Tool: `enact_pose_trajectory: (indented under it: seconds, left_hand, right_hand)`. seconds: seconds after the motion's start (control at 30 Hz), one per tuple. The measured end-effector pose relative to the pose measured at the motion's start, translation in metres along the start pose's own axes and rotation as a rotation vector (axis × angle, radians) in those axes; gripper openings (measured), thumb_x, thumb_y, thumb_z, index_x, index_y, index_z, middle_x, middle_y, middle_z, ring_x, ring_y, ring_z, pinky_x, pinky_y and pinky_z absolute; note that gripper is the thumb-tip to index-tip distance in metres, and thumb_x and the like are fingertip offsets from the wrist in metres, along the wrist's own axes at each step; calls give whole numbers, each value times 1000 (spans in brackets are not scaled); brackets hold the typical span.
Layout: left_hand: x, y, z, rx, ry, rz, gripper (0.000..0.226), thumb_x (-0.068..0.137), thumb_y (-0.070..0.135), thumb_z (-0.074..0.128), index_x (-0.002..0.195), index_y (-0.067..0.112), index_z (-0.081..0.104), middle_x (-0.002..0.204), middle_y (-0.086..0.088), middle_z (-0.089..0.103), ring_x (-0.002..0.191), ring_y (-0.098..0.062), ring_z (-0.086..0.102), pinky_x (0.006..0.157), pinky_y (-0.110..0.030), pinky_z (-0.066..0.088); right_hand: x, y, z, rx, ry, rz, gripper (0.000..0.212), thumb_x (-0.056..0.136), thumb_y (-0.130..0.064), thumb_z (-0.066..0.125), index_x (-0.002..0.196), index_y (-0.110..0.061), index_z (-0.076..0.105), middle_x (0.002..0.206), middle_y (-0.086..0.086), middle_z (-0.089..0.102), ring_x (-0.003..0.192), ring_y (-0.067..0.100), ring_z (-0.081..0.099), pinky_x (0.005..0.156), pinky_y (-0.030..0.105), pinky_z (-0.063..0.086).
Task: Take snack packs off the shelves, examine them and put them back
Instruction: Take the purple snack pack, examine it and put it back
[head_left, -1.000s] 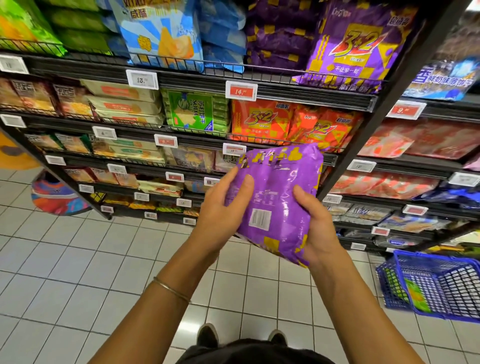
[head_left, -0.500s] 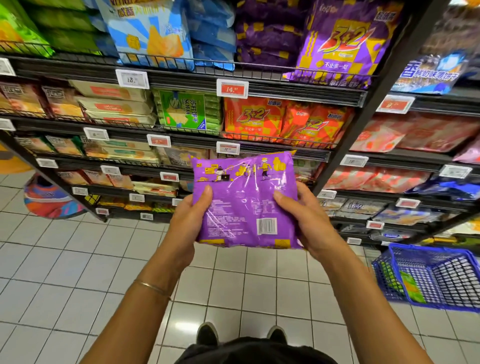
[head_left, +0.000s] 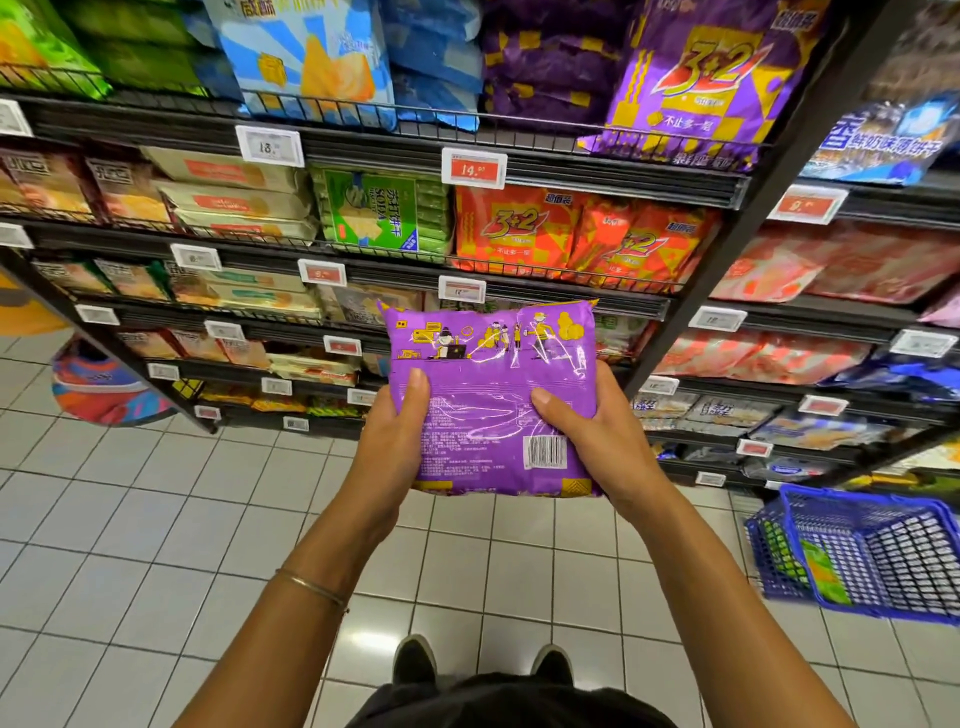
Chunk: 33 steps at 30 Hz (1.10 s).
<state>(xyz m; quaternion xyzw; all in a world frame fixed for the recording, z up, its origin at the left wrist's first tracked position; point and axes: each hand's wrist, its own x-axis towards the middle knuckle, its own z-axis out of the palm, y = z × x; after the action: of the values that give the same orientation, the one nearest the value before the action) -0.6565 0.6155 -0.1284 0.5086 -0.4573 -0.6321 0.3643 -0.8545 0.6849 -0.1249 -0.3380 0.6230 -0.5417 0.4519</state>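
purple snack pack (head_left: 493, 395) sits upright in front of me, back side with barcode facing me, off the shelves (head_left: 395, 140). my left hand (head_left: 387, 447) and right hand (head_left: 597, 441) grip its two side edges, thumbs across the printed face. blue basket (head_left: 862, 561) stands on the floor at right.

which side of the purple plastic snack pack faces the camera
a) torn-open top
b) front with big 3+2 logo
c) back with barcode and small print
c: the purple plastic snack pack, held by the left hand and right hand, shows a white barcode and small print.
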Motion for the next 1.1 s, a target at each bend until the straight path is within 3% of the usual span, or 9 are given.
enact_pose_trajectory:
  seconds: [0.1, 0.2, 0.33, 0.47, 0.63, 0.77, 0.93, 1.1]
  left_hand:
    - [2, -1, 0, -42, -9, -45, 40, 105, 57, 43, 125, 27, 61, 107, 3, 80, 88, -15, 79, 57, -29, 61]
    - [3, -1, -6, -165, -12, -93, 38, 108, 51, 42, 119, 26, 67, 105, 1, 81, 89, -19, 80, 60, -34, 63]
    - [7, -2, -14, -205, -15, -87, 38, 109, 44, 41, 122, 22, 68, 109, -3, 80, 91, -18, 79, 67, -31, 63]
    - [8, -1, -13, -114, -74, -17, 35, 107, 50, 44, 125, 29, 65, 113, -1, 79, 99, -17, 77, 73, -32, 63]
    - [8, 2, -11, -53, -149, 62, 38, 95, 61, 50, 123, 40, 64, 116, 6, 77, 106, -14, 75, 78, -28, 62]
    - [7, 3, -11, -69, -169, 88, 42, 85, 68, 60, 118, 44, 69, 116, 4, 76, 106, -14, 75, 77, -27, 61]
    - [5, 4, -13, -72, -192, 113, 39, 88, 64, 59, 119, 44, 71, 120, 3, 76, 106, -13, 73, 78, -29, 60]
    - [3, 5, -15, -110, -198, 109, 32, 98, 48, 53, 125, 38, 68, 120, 4, 75, 105, -11, 71, 90, -44, 53]
  right_hand:
    - [0, 2, -3, 17, -21, -12, 40, 87, -40, 80, 118, -49, 55, 114, -13, 75, 99, 15, 77, 79, 37, 64]
    - [3, 1, -7, 150, -45, 38, 47, 80, -52, 75, 123, -38, 61, 116, -4, 76, 100, 21, 77, 77, 40, 64]
    - [7, 1, -11, 350, -41, 93, 39, 89, -41, 59, 123, -25, 67, 113, 3, 78, 98, 20, 76, 77, 36, 63]
    - [7, 1, -12, 325, -56, 29, 30, 90, -40, 63, 118, -36, 74, 118, 1, 77, 101, 17, 75, 76, 32, 61]
    - [8, -2, -17, 316, -60, -11, 29, 94, -35, 61, 121, -30, 71, 118, 2, 76, 101, 17, 75, 77, 31, 61]
    - [8, -4, -17, 304, -51, -25, 35, 85, -43, 68, 118, -31, 72, 117, 3, 76, 100, 18, 74, 77, 32, 61]
    - [8, -6, -14, 248, -28, -60, 33, 83, -48, 66, 113, -37, 73, 112, 0, 77, 95, 16, 75, 73, 30, 60]
    - [7, -7, -10, 223, -8, -90, 31, 84, -49, 64, 111, -36, 72, 106, -3, 78, 90, 13, 76, 68, 26, 59]
